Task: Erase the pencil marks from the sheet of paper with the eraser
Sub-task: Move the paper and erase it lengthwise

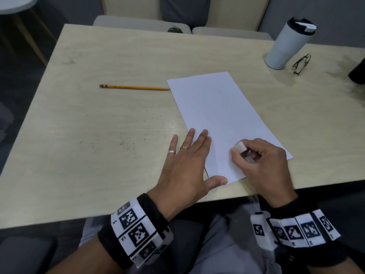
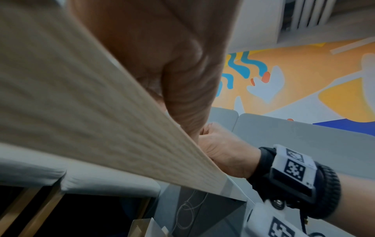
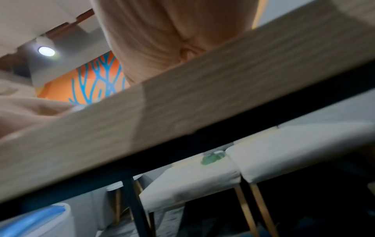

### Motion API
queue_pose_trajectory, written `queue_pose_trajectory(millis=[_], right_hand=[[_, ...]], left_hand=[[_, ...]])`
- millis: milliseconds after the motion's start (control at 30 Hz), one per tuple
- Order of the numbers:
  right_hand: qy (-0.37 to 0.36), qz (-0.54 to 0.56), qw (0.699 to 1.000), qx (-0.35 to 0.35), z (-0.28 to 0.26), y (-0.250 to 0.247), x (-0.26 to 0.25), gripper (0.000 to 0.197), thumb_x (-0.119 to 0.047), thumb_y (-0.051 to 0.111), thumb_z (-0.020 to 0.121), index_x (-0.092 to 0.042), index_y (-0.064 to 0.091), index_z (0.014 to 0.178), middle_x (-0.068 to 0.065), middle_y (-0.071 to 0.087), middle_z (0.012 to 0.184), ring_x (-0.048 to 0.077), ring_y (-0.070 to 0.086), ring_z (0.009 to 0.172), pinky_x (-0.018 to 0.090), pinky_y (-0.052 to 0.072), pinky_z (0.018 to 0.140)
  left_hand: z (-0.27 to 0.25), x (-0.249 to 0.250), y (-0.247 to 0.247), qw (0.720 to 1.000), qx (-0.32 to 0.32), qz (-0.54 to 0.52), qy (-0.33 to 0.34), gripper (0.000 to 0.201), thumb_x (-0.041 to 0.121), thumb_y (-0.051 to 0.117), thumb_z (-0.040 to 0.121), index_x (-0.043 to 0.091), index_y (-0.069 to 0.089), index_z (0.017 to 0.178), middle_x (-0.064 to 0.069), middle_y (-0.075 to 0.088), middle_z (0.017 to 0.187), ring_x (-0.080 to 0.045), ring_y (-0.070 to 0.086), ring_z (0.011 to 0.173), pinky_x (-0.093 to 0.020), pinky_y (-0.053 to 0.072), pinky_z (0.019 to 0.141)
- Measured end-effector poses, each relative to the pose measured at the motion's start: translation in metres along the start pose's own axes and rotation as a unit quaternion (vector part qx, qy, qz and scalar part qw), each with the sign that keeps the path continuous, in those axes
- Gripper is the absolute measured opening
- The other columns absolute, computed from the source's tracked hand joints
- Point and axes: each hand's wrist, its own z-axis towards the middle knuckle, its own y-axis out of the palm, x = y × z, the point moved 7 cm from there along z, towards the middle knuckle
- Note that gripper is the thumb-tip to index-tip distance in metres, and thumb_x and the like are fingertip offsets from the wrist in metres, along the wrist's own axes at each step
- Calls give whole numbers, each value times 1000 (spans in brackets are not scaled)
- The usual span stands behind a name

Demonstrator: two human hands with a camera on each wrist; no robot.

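Note:
A white sheet of paper (image 1: 219, 115) lies slanted on the light wood table (image 1: 98, 125); I see no pencil marks on it from the head view. My left hand (image 1: 187, 155) lies flat with straight fingers on the sheet's near left edge, thumb on its near corner. My right hand (image 1: 256, 161) pinches a white eraser (image 1: 240, 146) against the near part of the sheet. In the left wrist view my left palm (image 2: 162, 56) fills the top and the right hand (image 2: 225, 154) shows beyond the table edge. The right wrist view shows only my palm (image 3: 162, 40) and the table edge.
A yellow pencil (image 1: 134, 87) lies left of the sheet, its tip at the sheet's edge. Dark eraser crumbs (image 1: 126, 143) dot the table to the left. A pale tumbler (image 1: 286, 44) and folded glasses (image 1: 301, 64) stand at the far right. Padded seats (image 1: 138, 23) line the far side.

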Motion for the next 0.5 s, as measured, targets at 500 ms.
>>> queue_pose_trajectory(millis=[500], right_hand=[[9,17,999,-48,-24,-10,-4,24,-10,83,86,-11,66,69,0,50,65,15,48,63,26,40,63]], left_hand=[[1,-1,1,1000,0,11,1,110,88,31,84,26,1,169,16,-18,173,-7,-26,157,-44,-17,128]])
